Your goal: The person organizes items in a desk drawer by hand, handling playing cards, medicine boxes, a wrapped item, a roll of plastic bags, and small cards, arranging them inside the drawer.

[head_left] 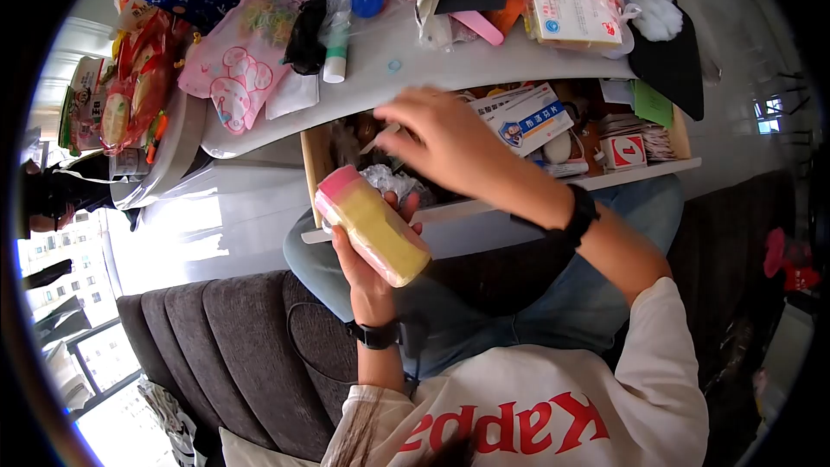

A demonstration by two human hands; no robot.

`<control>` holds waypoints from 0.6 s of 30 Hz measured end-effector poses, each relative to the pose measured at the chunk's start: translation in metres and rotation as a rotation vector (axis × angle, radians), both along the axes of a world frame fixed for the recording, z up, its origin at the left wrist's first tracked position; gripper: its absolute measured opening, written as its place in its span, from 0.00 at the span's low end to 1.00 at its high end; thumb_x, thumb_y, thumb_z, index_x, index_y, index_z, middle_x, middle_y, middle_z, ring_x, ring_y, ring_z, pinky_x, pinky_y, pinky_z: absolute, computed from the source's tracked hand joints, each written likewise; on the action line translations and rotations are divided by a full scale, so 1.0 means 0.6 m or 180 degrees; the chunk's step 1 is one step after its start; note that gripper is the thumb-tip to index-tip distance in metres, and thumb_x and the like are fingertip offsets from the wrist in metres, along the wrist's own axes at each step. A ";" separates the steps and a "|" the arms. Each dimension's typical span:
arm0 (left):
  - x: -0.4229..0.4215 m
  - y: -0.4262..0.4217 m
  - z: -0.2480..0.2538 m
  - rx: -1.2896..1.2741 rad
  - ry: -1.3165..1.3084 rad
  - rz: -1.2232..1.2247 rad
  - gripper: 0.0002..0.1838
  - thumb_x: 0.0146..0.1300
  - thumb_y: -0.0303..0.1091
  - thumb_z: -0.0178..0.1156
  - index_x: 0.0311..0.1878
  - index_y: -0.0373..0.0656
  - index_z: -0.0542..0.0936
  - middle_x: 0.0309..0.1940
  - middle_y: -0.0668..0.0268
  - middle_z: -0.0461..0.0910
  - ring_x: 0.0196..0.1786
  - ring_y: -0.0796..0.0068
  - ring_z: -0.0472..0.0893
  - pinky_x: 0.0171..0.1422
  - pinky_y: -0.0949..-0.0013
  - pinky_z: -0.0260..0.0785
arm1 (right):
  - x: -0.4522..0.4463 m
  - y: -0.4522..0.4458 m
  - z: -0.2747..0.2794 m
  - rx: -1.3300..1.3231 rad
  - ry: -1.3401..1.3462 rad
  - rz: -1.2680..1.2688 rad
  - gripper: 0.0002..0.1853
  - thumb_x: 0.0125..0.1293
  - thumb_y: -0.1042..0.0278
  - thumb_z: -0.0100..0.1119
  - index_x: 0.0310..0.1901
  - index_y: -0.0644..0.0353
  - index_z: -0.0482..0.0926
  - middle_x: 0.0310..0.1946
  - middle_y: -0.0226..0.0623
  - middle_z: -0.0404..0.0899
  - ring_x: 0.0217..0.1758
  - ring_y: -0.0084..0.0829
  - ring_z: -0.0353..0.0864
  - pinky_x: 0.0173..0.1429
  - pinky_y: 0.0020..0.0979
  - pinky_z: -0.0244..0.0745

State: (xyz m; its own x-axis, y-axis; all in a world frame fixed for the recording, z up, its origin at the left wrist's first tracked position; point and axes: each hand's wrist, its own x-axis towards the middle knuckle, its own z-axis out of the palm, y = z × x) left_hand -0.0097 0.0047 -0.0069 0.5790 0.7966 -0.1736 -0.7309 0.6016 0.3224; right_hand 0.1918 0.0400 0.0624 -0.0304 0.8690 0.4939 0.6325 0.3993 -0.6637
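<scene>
My left hand (pixel 367 264) is wrapped round a yellow pack with a pink end (pixel 373 227), apparently in clear film, and holds it tilted in front of the drawer. Its exact kind is not plain. Over the left part of the open drawer (pixel 679 166), my right hand (pixel 432 134) is blurred by motion, its fingers bent together around a small pale piece (pixel 378 137) that I cannot make out. Below it in the drawer lies crumpled clear plastic (pixel 387 180). A white and blue box (pixel 527 119) is to the right of this hand.
On the white table (pixel 432 69) are a pink drawstring bag (pixel 238 60), a green-capped tube (pixel 335 60), a black bag (pixel 307 35) and a wrapped pack (pixel 571 4). Red-wrapped food (pixel 134 91) stands at the left. A card box (pixel 624 151) is in the drawer's right side.
</scene>
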 end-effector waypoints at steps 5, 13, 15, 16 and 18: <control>0.004 0.015 0.022 0.0620 0.0525 -0.0148 0.41 0.56 0.63 0.54 0.64 0.43 0.60 0.49 0.57 0.72 0.47 0.63 0.76 0.49 0.56 0.73 | 0.045 0.075 -0.042 0.0090 -0.1000 -0.0440 0.07 0.57 0.74 0.55 0.38 0.65 0.75 0.32 0.39 0.72 0.36 0.42 0.74 0.40 0.38 0.71; 0.014 0.018 0.034 0.0508 0.0385 -0.0173 0.41 0.61 0.62 0.47 0.68 0.42 0.53 0.56 0.55 0.68 0.55 0.60 0.72 0.53 0.53 0.70 | 0.050 0.112 -0.037 -0.0017 -0.1710 -0.0426 0.04 0.57 0.74 0.52 0.32 0.64 0.69 0.29 0.43 0.70 0.32 0.45 0.75 0.34 0.40 0.70; 0.020 0.013 0.048 0.0276 0.0186 -0.0097 0.41 0.62 0.61 0.46 0.68 0.42 0.52 0.58 0.53 0.66 0.58 0.59 0.70 0.59 0.50 0.67 | 0.050 0.116 -0.028 -0.0083 -0.2112 -0.0410 0.04 0.57 0.75 0.52 0.32 0.64 0.68 0.29 0.44 0.70 0.32 0.45 0.75 0.34 0.39 0.70; 0.019 0.012 0.054 0.0364 0.0185 -0.0135 0.41 0.61 0.57 0.50 0.70 0.43 0.49 0.61 0.52 0.62 0.63 0.57 0.65 0.65 0.46 0.59 | 0.050 0.112 -0.028 -0.0054 -0.1814 -0.0339 0.04 0.58 0.75 0.52 0.33 0.64 0.68 0.28 0.42 0.71 0.31 0.41 0.76 0.33 0.36 0.70; 0.014 0.005 0.047 0.0337 0.0049 -0.0118 0.43 0.59 0.55 0.55 0.70 0.43 0.48 0.62 0.53 0.61 0.64 0.57 0.62 0.66 0.46 0.57 | 0.054 0.094 -0.031 0.0010 -0.1221 -0.0195 0.03 0.59 0.75 0.51 0.34 0.63 0.69 0.28 0.39 0.72 0.30 0.34 0.77 0.31 0.31 0.70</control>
